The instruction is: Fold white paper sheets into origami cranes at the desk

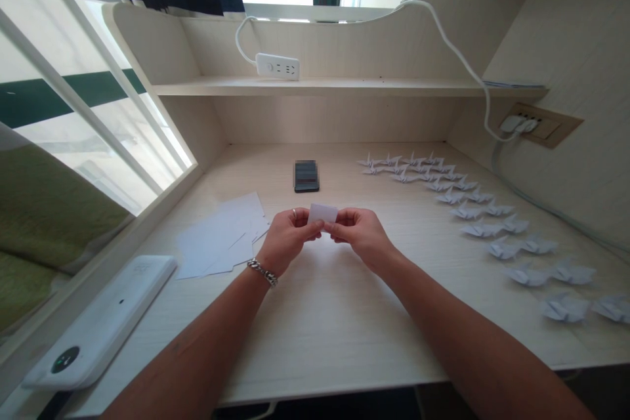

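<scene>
A small folded piece of white paper (323, 212) is held up above the middle of the desk, pinched between both hands. My left hand (287, 236) grips its left side with thumb and fingers; a ring and a chain bracelet show on that arm. On the paper's right side, my right hand (359, 231) pinches it in the same way, the two thumbs nearly meeting at the lower edge. Loose white paper sheets (216, 236) lie overlapping left of my left hand. Rows of folded paper cranes (465, 211) stand on the right side of the desk.
A dark phone-like object (306, 176), its face blurred, lies beyond my hands. A white slab-shaped device (105, 321) rests at the left edge. On the back shelf (335, 86) sits a power strip (277, 66). A white cable (457, 52) runs to the wall socket (546, 126) at right.
</scene>
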{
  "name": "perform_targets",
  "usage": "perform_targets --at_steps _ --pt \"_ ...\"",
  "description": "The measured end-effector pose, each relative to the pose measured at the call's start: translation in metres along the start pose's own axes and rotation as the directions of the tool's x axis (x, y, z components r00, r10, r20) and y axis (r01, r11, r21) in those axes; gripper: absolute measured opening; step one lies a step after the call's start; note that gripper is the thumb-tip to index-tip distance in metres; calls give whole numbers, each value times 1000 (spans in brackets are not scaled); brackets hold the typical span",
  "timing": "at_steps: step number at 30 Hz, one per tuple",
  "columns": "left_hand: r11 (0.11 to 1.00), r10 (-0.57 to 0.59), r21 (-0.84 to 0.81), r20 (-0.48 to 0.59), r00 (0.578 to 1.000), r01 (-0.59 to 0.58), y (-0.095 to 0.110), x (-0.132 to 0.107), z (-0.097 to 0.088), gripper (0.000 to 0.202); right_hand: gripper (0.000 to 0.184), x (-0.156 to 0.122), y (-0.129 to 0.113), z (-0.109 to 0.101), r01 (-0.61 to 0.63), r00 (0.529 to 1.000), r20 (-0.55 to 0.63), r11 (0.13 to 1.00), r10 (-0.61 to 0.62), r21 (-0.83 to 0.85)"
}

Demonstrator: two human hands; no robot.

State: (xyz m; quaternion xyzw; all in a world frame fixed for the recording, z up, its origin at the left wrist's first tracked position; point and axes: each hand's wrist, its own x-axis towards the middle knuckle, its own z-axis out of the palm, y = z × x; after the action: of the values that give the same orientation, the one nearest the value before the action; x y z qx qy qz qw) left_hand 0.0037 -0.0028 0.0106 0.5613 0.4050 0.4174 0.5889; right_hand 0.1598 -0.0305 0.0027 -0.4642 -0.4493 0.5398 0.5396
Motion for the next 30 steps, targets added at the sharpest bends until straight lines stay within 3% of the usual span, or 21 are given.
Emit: perform_targets --at_steps 6,20,30 --pt "995 56 86 -33 998 -53 -1 0 1 28 32 0 -1 2 -2 1000 -9 1000 3 27" --pt "990 35 140 -43 998 -29 3 -1 2 27 30 2 3 2 -13 996 -81 977 31 212" --pt "986 39 162 6 999 -39 1 -2 2 28 33 4 4 1 72 985 -165 992 -55 101"
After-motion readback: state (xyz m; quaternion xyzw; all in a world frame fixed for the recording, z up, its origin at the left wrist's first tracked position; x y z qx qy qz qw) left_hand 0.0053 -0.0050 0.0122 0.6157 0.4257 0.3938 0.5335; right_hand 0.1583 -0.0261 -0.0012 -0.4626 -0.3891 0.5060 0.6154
